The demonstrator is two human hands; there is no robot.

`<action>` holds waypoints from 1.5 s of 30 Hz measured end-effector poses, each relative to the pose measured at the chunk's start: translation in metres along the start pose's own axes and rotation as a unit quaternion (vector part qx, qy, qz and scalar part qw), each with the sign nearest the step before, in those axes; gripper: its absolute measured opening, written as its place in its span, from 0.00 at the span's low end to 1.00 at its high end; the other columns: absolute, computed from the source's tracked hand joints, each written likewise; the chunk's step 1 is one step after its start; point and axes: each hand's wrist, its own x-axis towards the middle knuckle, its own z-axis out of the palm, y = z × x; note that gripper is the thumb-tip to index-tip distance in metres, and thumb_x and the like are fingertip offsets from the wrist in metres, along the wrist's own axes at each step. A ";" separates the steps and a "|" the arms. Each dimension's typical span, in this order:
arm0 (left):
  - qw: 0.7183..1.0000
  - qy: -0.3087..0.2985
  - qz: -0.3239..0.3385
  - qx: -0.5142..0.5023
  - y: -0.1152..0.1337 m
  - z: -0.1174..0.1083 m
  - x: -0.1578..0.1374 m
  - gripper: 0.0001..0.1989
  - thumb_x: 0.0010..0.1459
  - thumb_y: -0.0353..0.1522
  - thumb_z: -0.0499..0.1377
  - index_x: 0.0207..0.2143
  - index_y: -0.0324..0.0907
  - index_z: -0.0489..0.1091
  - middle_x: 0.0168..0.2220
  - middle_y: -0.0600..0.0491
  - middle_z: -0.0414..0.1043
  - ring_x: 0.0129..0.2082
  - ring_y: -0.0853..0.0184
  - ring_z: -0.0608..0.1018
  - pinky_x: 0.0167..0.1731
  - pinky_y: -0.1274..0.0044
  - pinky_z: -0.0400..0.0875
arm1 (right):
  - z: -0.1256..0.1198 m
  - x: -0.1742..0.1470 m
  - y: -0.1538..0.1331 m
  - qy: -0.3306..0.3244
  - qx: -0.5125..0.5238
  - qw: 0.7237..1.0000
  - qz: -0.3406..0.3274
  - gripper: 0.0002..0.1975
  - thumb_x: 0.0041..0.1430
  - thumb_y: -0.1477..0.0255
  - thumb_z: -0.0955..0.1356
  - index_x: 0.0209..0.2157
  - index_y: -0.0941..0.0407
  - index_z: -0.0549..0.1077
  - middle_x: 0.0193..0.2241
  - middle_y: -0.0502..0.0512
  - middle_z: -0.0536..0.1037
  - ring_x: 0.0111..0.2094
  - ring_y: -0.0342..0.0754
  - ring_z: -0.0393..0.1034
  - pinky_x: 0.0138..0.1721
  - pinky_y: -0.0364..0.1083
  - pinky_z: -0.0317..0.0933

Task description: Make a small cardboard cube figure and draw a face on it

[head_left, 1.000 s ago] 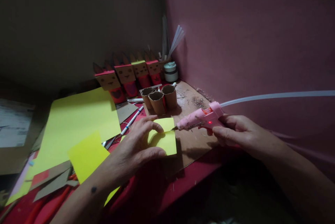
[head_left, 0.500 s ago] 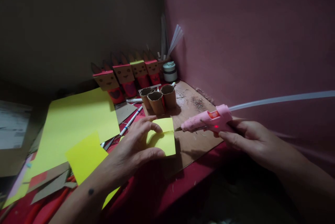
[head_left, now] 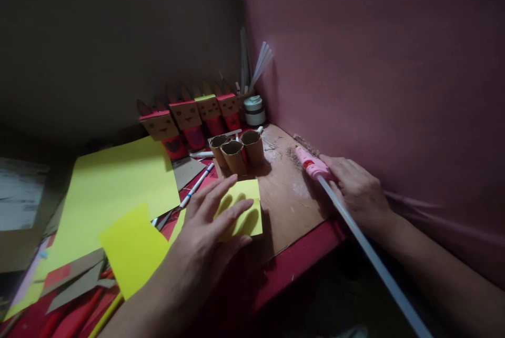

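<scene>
My left hand (head_left: 215,217) hovers with its fingers spread over a small folded yellow paper piece (head_left: 252,219). Finger shadows fall across the paper, and whether the thumb touches its near edge is hard to tell. The paper lies on a brown cardboard sheet (head_left: 284,217). To the right, my right hand (head_left: 355,188) is wrapped round a pink glue gun (head_left: 313,164), its nozzle pointing away over the cardboard. From the gun's back a long translucent glue stick (head_left: 366,248) reaches down toward the lower edge of the view.
Open cardboard tubes (head_left: 234,156) stand just beyond the paper. Several cardboard figures with drawn faces (head_left: 187,114) line the back, beside a lidded jar (head_left: 254,111). Large yellow paper (head_left: 122,185), a marker (head_left: 196,185) and cardboard scraps (head_left: 74,275) lie left. A pink wall (head_left: 374,64) rises at right.
The glue gun has moved away from the paper's right edge and swung to point forward, its glue stick swinging toward me. My left hand's fingers have spread and lifted from the paper.
</scene>
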 end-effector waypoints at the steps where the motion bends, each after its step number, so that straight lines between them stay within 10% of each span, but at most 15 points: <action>1: 0.999 -0.002 0.011 0.040 0.004 0.002 -0.002 0.16 0.69 0.37 0.53 0.56 0.45 0.68 0.67 0.40 0.59 0.65 0.49 0.62 0.55 0.54 0.73 | 0.005 0.000 0.002 -0.007 -0.034 0.999 -0.013 0.17 0.66 0.77 0.62 0.52 0.68 0.74 0.40 0.69 0.82 0.38 0.61 0.76 0.38 0.56 0.70; 13: 0.989 -0.010 0.059 0.136 0.012 0.019 -0.006 0.23 0.69 0.38 0.53 0.59 0.30 0.63 0.60 0.30 0.65 0.61 0.44 0.65 0.52 0.53 0.76 | 0.017 0.002 0.008 -0.180 0.000 0.984 0.009 0.25 0.59 0.79 0.64 0.59 0.66 0.70 0.47 0.69 0.77 0.42 0.61 0.70 0.42 0.58 0.69; 19: 0.989 0.006 0.042 0.142 0.012 0.021 -0.010 0.23 0.67 0.33 0.55 0.60 0.28 0.60 0.59 0.30 0.66 0.60 0.44 0.65 0.53 0.54 0.74 | -0.010 0.010 -0.020 -0.032 0.134 0.990 -0.021 0.22 0.57 0.82 0.64 0.53 0.64 0.73 0.48 0.68 0.75 0.50 0.60 0.67 0.49 0.58 0.68; 25: 0.981 0.026 0.062 0.183 0.013 0.027 -0.010 0.23 0.66 0.30 0.57 0.60 0.27 0.61 0.58 0.27 0.67 0.58 0.42 0.67 0.50 0.53 0.70 | -0.011 0.015 -0.080 -0.073 0.276 0.948 -0.142 0.26 0.57 0.85 0.62 0.57 0.67 0.70 0.43 0.67 0.73 0.44 0.55 0.66 0.46 0.56 0.69; 45: 0.977 0.035 0.027 0.210 0.020 0.030 -0.014 0.23 0.63 0.24 0.53 0.60 0.26 0.59 0.57 0.27 0.69 0.58 0.42 0.69 0.54 0.55 0.66 | 0.007 0.014 -0.089 -0.071 0.133 0.978 -0.146 0.22 0.61 0.81 0.61 0.55 0.66 0.73 0.39 0.68 0.75 0.39 0.60 0.67 0.37 0.58 0.67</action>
